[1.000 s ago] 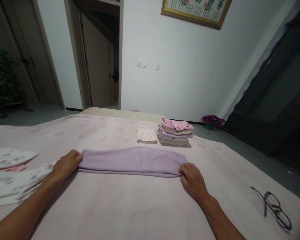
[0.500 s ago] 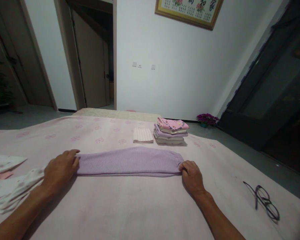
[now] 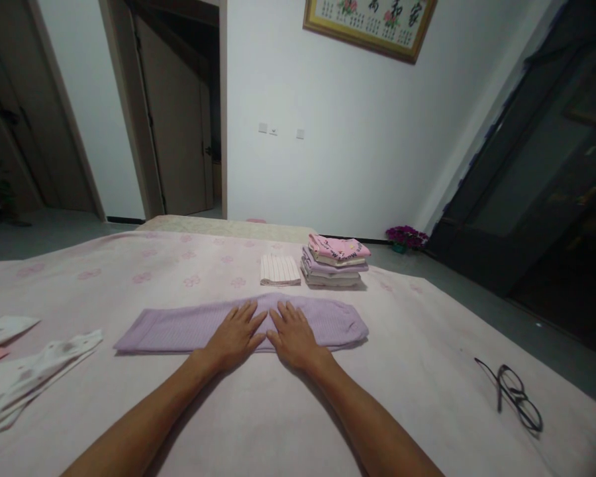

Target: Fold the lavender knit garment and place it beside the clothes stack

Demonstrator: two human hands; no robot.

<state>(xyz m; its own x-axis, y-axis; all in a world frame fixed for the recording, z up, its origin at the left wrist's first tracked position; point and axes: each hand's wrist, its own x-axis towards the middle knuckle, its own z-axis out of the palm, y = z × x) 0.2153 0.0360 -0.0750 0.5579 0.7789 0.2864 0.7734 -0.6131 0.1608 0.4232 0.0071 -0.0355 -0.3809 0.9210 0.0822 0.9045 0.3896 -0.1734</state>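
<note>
Purple ribbed trousers (image 3: 173, 329), folded lengthwise into a long strip, lie crosswise on the pink floral bedsheet (image 3: 258, 424). The wide waistband end is at the left, the gathered cuff end at the right. My left hand (image 3: 236, 336) rests flat on the middle of the strip with its fingers spread. Right beside it, my right hand (image 3: 292, 334) also presses flat on the cloth, fingers apart. The fingertips of the two hands nearly meet. Neither hand grips anything.
Beyond the strip sit a folded striped cloth (image 3: 280, 270) and a stack of folded clothes (image 3: 334, 262). White patterned garments (image 3: 34, 371) lie at the left. Black-framed glasses (image 3: 516, 397) rest at the right. Purple flowers (image 3: 406, 236) stand on the floor past the bed.
Both hands have let go of the strip's two ends and come together onto its middle, flat. The left end now lies flared out on the sheet. The view has shifted slightly.
</note>
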